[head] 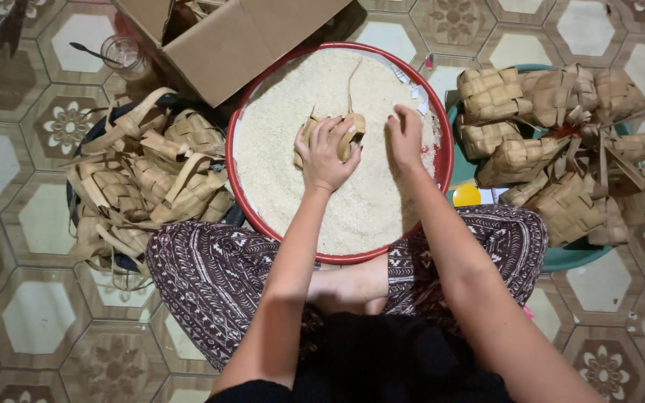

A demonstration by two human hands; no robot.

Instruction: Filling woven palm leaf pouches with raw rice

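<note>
Cupped around a woven palm-leaf pouch, the left hand grasps it from the near side and holds it just above the raw rice. Right hand rests beside the pouch, fingers bent down into the grains; whether it pinches any rice I cannot tell. Both forearms reach forward over the person's crossed legs.

Rice fills a wide red-rimmed basin. Left of the basin lies a heap of flat, empty-looking leaf pouches with loose strips. Right of the basin, a green tub carries plump pouches, seemingly filled. Judging by the two piles, a good share is done and many remain. Behind the basin sit a cardboard box and a glass with a spoon.
</note>
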